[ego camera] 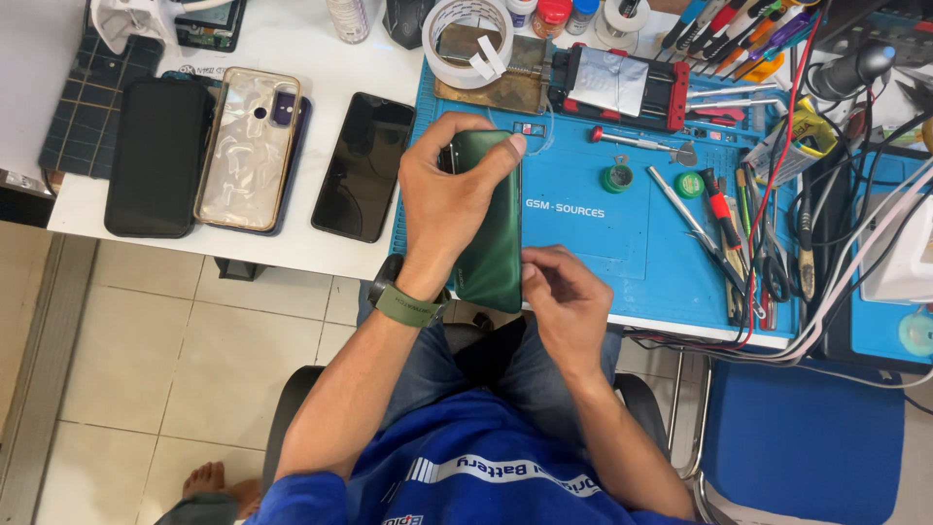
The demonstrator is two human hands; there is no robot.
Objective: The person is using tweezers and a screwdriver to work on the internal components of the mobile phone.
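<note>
Left hand [449,199] grips green phone [491,228] over blue mat [593,243] — right hand [564,301] pinches phone's lower edge

Two dark phone screens, one [158,156] far left and another [364,165] nearer the blue mat [583,243].

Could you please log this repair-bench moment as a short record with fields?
Left hand: left hand gripping the green phone from above, back cover facing up
Right hand: right hand at the phone's lower right edge, fingers curled; grip unclear
Surface: blue work mat on a white table
Left of mat: three more phones, the middle one in a clear case
Nearby: tape roll, tweezers, screwdriver
Wrist: green watch
</note>
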